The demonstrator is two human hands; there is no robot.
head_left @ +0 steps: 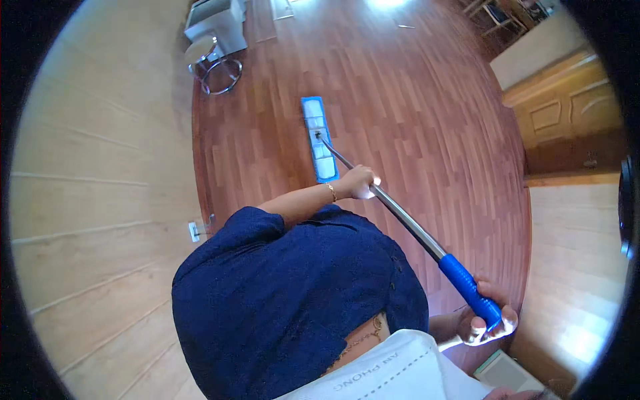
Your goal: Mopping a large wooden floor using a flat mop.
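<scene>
My left hand [359, 183] is closed around the metal pole [410, 223] of a flat mop, partway down its length. A gold bracelet circles that wrist. At the pole's upper end is a ribbed blue handle grip [459, 277], and my right hand [490, 317] curls its fingers and thumb around the end of it. The pole slants down and away to the left. It joins the middle of a long, narrow mop head [323, 150], light in the centre with a blue border, lying flat on the wood-plank floor [413, 120].
Far left, a round stool [203, 50] with a chrome base stands beside a white cabinet [217, 23]. A pale panelled wall [100, 200] runs along the left. To the right are a brown wooden door [567, 113] and another wall; wooden furniture [497, 20] shows at the far right.
</scene>
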